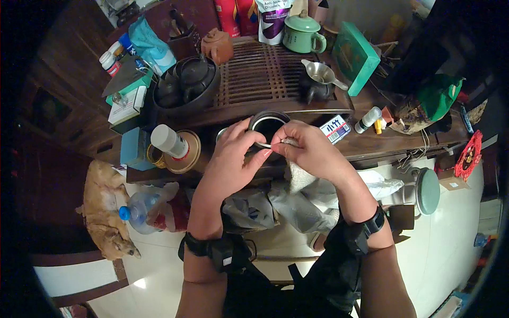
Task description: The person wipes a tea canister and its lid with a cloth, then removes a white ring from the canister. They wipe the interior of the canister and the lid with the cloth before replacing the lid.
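Observation:
Between my hands, at the front edge of the wooden tea table, is a round dark-rimmed piece [269,113] with a pale inner ring and a dark middle. My left hand [228,156] curls around its left side, with thumb and forefinger meeting at the near rim. From the right, my right hand [307,148] pinches the same near rim, thumb and fingertips close to the left thumb. A whitish cloth [299,177] hangs below my right hand, its upper part hidden by the fingers. Whether the piece is a cup or a lid I cannot tell.
Behind my hands lies a slatted tea tray [254,69] with a dark teapot bowl [185,103] at left and a strainer [319,72] at right. A white bottle [168,142] stands left; a small box [335,129] lies right. A dog [106,206] lies on the floor.

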`<state>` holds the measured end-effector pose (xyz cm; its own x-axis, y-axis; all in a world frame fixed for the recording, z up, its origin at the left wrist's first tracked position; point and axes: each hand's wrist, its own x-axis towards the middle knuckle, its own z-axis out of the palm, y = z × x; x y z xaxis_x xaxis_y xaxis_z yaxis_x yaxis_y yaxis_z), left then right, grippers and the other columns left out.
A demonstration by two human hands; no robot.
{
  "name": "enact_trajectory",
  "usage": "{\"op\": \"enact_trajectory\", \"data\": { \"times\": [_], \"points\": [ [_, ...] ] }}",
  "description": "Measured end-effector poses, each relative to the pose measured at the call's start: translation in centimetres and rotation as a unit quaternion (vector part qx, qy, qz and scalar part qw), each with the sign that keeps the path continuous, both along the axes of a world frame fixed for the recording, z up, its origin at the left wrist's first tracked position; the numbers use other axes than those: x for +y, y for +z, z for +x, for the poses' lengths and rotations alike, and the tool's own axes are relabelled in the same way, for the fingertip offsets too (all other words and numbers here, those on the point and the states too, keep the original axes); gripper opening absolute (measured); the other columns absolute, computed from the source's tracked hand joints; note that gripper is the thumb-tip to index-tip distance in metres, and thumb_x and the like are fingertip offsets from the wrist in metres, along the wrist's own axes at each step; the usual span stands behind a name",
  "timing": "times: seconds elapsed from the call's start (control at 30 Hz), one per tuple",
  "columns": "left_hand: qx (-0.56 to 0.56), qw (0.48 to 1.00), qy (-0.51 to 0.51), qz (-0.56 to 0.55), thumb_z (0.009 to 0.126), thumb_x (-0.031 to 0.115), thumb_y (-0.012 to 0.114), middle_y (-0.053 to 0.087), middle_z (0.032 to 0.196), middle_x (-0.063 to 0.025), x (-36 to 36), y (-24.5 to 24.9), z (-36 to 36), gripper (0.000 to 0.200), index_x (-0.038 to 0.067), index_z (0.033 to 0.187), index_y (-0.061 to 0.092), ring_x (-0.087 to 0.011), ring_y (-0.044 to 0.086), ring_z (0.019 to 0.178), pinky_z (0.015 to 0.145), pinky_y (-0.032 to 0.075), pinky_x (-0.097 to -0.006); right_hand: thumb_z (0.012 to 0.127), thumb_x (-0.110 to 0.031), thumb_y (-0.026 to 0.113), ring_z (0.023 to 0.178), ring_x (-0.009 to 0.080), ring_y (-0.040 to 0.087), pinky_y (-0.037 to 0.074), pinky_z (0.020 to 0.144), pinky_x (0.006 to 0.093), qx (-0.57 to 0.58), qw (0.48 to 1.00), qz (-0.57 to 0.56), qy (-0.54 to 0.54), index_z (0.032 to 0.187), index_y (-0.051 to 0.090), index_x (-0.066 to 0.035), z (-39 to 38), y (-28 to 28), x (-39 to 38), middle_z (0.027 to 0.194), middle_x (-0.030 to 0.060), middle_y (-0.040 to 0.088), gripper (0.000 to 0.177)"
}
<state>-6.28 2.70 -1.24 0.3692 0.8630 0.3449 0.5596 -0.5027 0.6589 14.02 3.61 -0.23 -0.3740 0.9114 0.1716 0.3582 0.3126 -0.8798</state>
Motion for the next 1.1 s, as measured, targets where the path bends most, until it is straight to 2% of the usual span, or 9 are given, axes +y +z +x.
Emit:
{"op": "enact_trajectory", "data": {
  "times": [0.13, 0.33, 0.43, 0.53, 0.63, 0.83, 0.97, 1.0, 1.1],
  "points": [
    [-0.021, 1.000, -0.002, -0.009, 0.088, 0.015, 0.063, 0.053, 0.126, -0.0216, 0.8, -0.3, -0.5, 0.014, 0.004, 0.097, 0.061, -0.0333, 0.050, 0.120, 0.099, 0.038, -0.0370, 0.079, -0.007, 0.068, 0.083, 0.0320, 0.063, 0.049, 0.074, 0.0368, 0.004, 1.000, 0.020, -0.009, 0.089, 0.066, -0.002, 0.1, -0.1, 0.1, 0.089, 0.0169, 0.063, 0.012],
    [-0.037, 0.999, 0.021, 0.014, 0.089, 0.014, 0.062, 0.056, 0.124, -0.0192, 0.9, 0.1, -0.2, 0.012, 0.003, 0.094, 0.062, -0.0310, 0.054, 0.115, 0.096, 0.041, -0.0354, 0.080, -0.006, 0.066, 0.080, 0.0322, 0.063, 0.048, 0.071, 0.0371, -0.039, 0.997, 0.063, -0.034, 0.089, 0.066, -0.003, 0.1, 0.6, 0.0, 0.087, 0.0146, 0.062, 0.009],
    [-0.044, 0.998, 0.036, 0.025, 0.088, 0.014, 0.063, 0.056, 0.125, -0.0183, 0.9, 0.2, -0.2, 0.013, 0.002, 0.093, 0.062, -0.0296, 0.056, 0.113, 0.095, 0.042, -0.0348, 0.083, 0.000, 0.066, 0.080, 0.0146, 0.059, 0.047, 0.072, 0.0273, -0.048, 0.998, 0.044, -0.020, 0.092, 0.064, 0.001, 0.4, 1.0, 0.1, 0.086, 0.0076, 0.060, 0.010],
    [-0.086, 0.995, 0.035, 0.044, 0.086, 0.016, 0.066, 0.059, 0.121, -0.0139, 1.2, 0.2, -0.1, 0.013, 0.005, 0.093, 0.064, -0.0311, 0.056, 0.110, 0.092, 0.043, -0.0372, 0.085, -0.004, 0.065, 0.078, 0.0143, 0.058, 0.046, 0.071, 0.0266, -0.048, 0.991, 0.115, -0.039, 0.094, 0.064, 0.000, 0.3, 1.2, 0.5, 0.085, 0.0077, 0.060, 0.010],
    [-0.126, 0.991, 0.029, 0.026, 0.085, 0.013, 0.066, 0.064, 0.109, -0.0112, 1.2, 0.7, 0.0, 0.013, 0.005, 0.094, 0.063, -0.0268, 0.062, 0.099, 0.085, 0.047, -0.0342, 0.088, -0.008, 0.065, 0.078, 0.0111, 0.057, 0.046, 0.071, 0.0251, -0.023, 0.989, 0.138, -0.053, 0.095, 0.064, 0.001, 0.3, 1.7, 0.7, 0.084, 0.0050, 0.062, 0.012],
    [-0.264, 0.963, 0.062, -0.009, 0.088, 0.006, 0.063, 0.068, 0.091, -0.0077, 1.7, -0.1, 0.7, 0.011, 0.001, 0.097, 0.063, -0.0141, 0.064, 0.084, 0.075, 0.050, -0.0263, 0.091, -0.011, 0.062, 0.085, 0.0056, 0.056, 0.045, 0.076, 0.0217, 0.094, 0.992, 0.050, -0.062, 0.098, 0.064, 0.001, 0.6, 1.6, 1.5, 0.090, -0.0002, 0.065, 0.014],
    [-0.346, 0.934, 0.065, -0.061, 0.092, 0.005, 0.059, 0.067, 0.091, -0.0054, 1.6, 0.4, 0.6, 0.012, 0.001, 0.102, 0.062, -0.0107, 0.063, 0.086, 0.076, 0.049, -0.0233, 0.090, -0.010, 0.064, 0.086, 0.0055, 0.056, 0.045, 0.078, 0.0208, 0.079, 0.994, 0.014, -0.080, 0.103, 0.065, 0.000, 1.1, 2.6, 1.3, 0.092, -0.0006, 0.065, 0.017],
    [-0.375, 0.923, 0.064, -0.063, 0.092, 0.006, 0.058, 0.067, 0.091, -0.0050, 1.6, 0.4, 0.5, 0.013, 0.001, 0.103, 0.062, -0.0106, 0.063, 0.087, 0.075, 0.049, -0.0229, 0.089, -0.012, 0.065, 0.080, 0.0059, 0.056, 0.046, 0.070, 0.0216, 0.111, 0.990, 0.025, -0.085, 0.102, 0.066, 0.000, 1.3, 2.2, 1.5, 0.087, -0.0001, 0.066, 0.017],
    [-0.401, 0.911, 0.082, -0.057, 0.094, 0.009, 0.057, 0.066, 0.093, -0.0046, 1.6, 1.0, -0.3, 0.016, 0.001, 0.108, 0.060, -0.0086, 0.060, 0.082, 0.072, 0.047, -0.0204, 0.090, -0.017, 0.065, 0.078, 0.0046, 0.055, 0.044, 0.068, 0.0208, 0.132, 0.985, 0.007, -0.112, 0.102, 0.066, -0.003, 2.8, 2.1, 2.3, 0.085, -0.0019, 0.064, 0.019]
  ]
}}
